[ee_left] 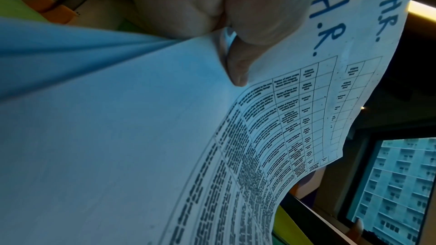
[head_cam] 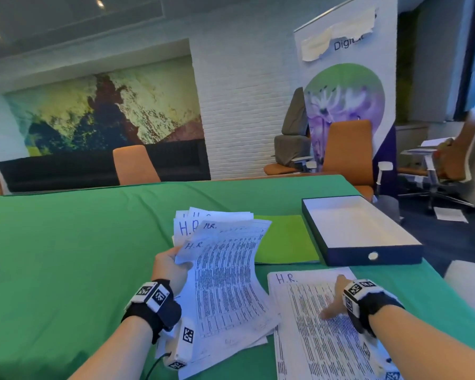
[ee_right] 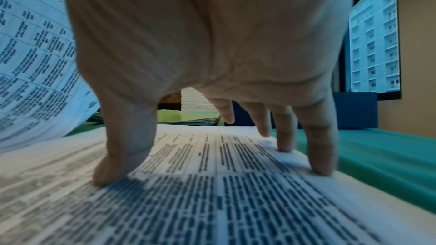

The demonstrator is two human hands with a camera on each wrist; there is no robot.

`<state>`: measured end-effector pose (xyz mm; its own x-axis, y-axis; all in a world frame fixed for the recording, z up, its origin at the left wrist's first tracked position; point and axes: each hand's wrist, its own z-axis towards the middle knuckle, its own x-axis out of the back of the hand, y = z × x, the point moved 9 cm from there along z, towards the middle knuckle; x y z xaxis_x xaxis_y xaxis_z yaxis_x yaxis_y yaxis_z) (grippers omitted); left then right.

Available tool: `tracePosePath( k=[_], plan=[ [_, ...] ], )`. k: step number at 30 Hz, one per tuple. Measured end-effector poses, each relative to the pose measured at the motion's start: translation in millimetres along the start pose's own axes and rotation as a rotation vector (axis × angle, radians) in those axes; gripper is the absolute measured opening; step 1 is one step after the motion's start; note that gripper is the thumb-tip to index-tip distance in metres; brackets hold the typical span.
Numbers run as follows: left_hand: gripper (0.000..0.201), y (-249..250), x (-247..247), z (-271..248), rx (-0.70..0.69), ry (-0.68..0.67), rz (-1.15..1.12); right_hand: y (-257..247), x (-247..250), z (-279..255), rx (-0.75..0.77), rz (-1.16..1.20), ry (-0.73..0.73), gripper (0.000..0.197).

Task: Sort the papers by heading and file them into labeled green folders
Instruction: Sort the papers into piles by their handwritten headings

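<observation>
My left hand (head_cam: 173, 266) grips a fanned bundle of printed sheets (head_cam: 225, 270) headed "H.R.", lifted off the green table; in the left wrist view the thumb (ee_left: 238, 70) pinches the bundle (ee_left: 271, 118). A single "H.R." sheet (head_cam: 307, 319) lies flat at the near right. My right hand (head_cam: 336, 300) rests on it with spread straight fingers; the thumb (ee_right: 122, 156) and fingertips (ee_right: 321, 156) press the sheet (ee_right: 212, 183). A light green folder (head_cam: 285, 239) lies flat behind the bundle.
An open, shallow dark-blue box (head_cam: 359, 229) with a white inside stands at the right, beside the folder. The green tablecloth (head_cam: 66, 256) stretches to the left. Orange chairs (head_cam: 133, 165) stand behind the far edge, and a banner (head_cam: 346, 91) at the right.
</observation>
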<state>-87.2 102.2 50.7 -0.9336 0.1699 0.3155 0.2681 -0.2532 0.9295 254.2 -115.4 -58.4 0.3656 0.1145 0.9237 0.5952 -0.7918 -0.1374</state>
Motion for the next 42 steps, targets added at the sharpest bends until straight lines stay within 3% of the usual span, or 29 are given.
tracePosePath(
  k=[4, 8, 10, 13, 19, 23, 29, 37, 42],
  plan=[
    [0.052, -2, 4, -3, 0.013, 0.033, 0.019, 5, 3, -4, -0.016, 0.018, 0.025, 0.113],
    [0.044, -9, 10, 2, 0.018, 0.08, 0.041, 15, -2, 0, -0.084, 0.034, 0.032, 0.137],
    [0.039, -11, 8, 3, 0.012, 0.076, 0.068, 18, -1, 1, -0.081, 0.065, 0.041, 0.139],
    [0.037, -12, 0, 5, 0.005, 0.05, 0.122, 22, 8, -1, -0.089, 0.081, 0.081, 0.123],
    [0.034, -5, -8, 8, -0.023, 0.007, 0.179, 25, 34, 3, -0.019, 0.188, 0.206, 0.04],
    [0.036, -3, -8, 8, -0.03, -0.003, 0.158, 23, 50, 0, 0.045, 0.188, 0.301, 0.017],
    [0.032, -16, 2, 9, 0.015, 0.006, 0.095, -7, 87, -18, 0.168, 0.21, 0.435, 0.029],
    [0.02, -34, 19, 9, 0.03, 0.009, 0.086, -74, 139, -41, 0.556, 0.662, 0.559, 0.017],
    [0.012, -46, 25, 15, 0.071, 0.035, -0.002, -90, 155, -44, 0.61, 0.769, 0.64, 0.014]
  ],
)
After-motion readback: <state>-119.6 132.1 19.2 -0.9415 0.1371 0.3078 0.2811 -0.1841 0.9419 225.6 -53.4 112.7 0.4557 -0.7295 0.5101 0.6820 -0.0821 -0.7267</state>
